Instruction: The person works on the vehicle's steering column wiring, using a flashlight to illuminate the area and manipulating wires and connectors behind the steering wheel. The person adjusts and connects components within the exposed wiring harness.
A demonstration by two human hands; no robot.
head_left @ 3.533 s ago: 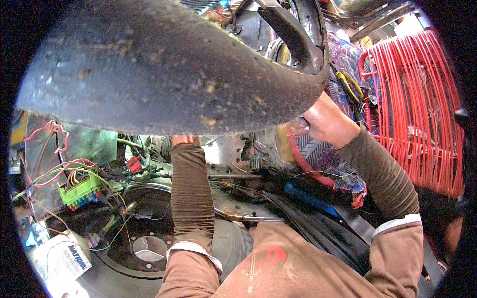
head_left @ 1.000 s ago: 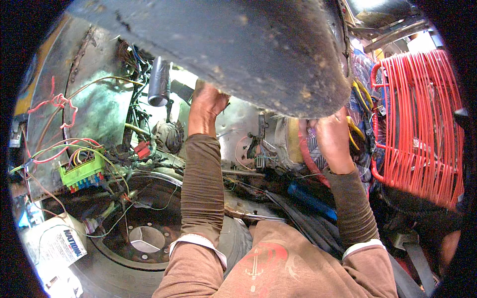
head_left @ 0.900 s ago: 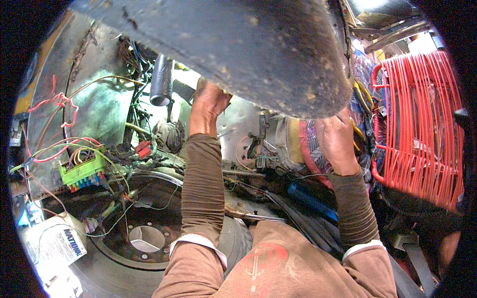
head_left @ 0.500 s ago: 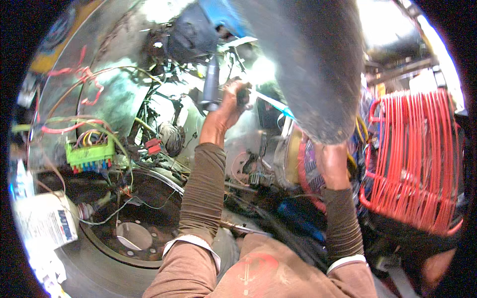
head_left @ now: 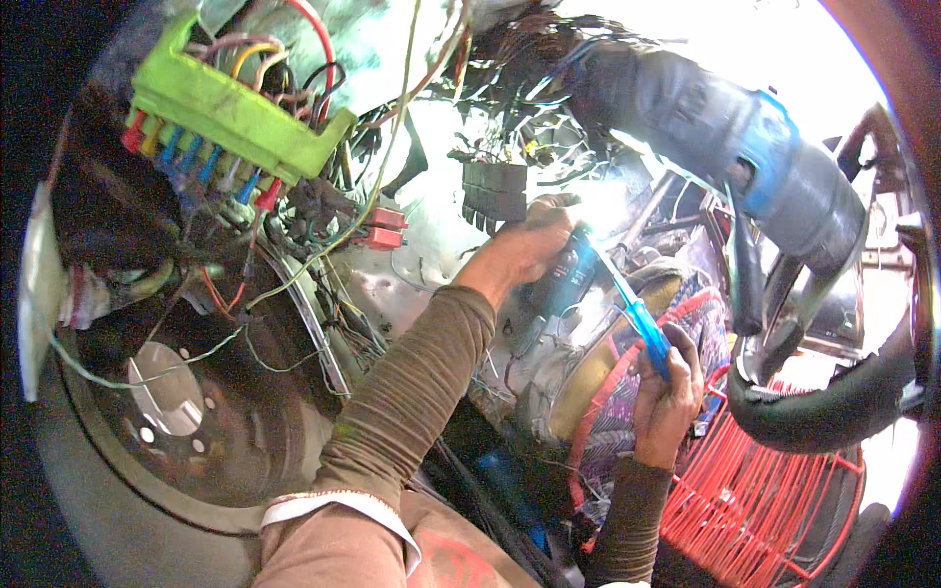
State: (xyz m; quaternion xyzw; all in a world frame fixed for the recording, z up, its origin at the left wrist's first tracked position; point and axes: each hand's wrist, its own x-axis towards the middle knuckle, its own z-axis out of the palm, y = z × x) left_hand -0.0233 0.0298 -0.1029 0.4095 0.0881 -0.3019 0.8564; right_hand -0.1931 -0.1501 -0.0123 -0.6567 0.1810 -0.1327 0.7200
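My left hand [head_left: 534, 240] is closed, fingers curled by the top of a dark teal, block-like thing [head_left: 571, 276] that hangs below them; its far side is hidden. In my right hand [head_left: 667, 397] is a screwdriver [head_left: 647, 338] with a translucent blue handle, its bright shaft slanting up to the left. The tip ends close to the teal thing and my left fingers; whether they touch I cannot tell. Just left of my left fingers hangs a row of black relays [head_left: 495, 191] amid loose wires.
A lime-green fuse box [head_left: 235, 108] with coloured wires hangs upper left, red connectors [head_left: 382, 230] beside it. A tyre with a rusty rim [head_left: 98, 480] lies lower left. To the right are a steering column [head_left: 676, 103], a black steering wheel [head_left: 823, 416] and a red corded chair [head_left: 745, 500].
The view has shifted, so the fuse box now appears higher and larger. My right hand, partly hidden behind a blurred dark shape before, now shows with the screwdriver. Both hands stay close together.
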